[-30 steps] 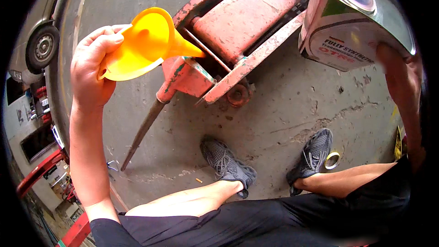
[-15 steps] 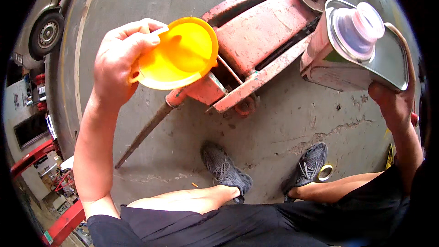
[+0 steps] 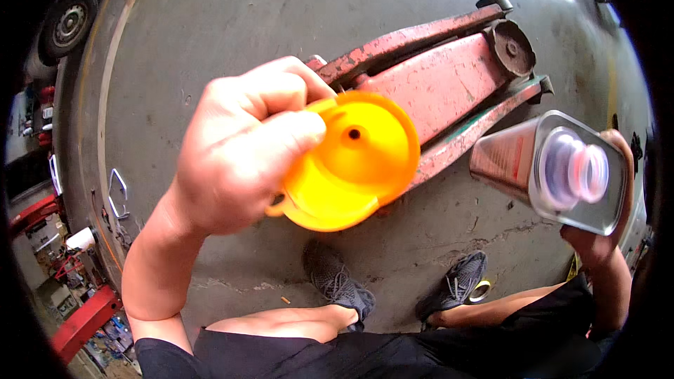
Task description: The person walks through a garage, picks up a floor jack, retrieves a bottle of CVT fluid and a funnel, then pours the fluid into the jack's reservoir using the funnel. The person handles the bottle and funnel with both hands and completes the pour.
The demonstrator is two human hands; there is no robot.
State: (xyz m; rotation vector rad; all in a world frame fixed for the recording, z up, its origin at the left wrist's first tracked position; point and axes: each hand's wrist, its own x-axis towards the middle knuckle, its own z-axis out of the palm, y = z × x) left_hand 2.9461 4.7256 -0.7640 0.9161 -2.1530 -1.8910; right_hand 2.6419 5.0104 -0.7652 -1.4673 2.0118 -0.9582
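Note:
My left hand [image 3: 242,147] pinches the rim of a yellow plastic funnel [image 3: 379,147]. The funnel's wide mouth faces up toward me, and the dark hole at its centre shows. Over on the right, my right hand [image 3: 597,242] is wrapped round a rectangular metal can [image 3: 502,168]. Its top, tilted toward me, carries a clear, pinkish plastic spout cap [image 3: 572,168]. Most of the right fingers are hidden behind the can. Funnel and can are well apart, both held in the air above the floor.
Beneath my hands a worn red floor jack [image 3: 435,84] lies on the grey concrete floor [image 3: 232,21]. A roll of tape [image 3: 480,291] sits beside my right shoe [image 3: 456,281]. Far left are a car wheel [image 3: 70,21], a red metal beam [image 3: 84,323] and cluttered parts.
My left hand has brought the funnel right and closer, turning its mouth so the centre hole shows. The can in my right hand has moved lower and tipped further toward me.

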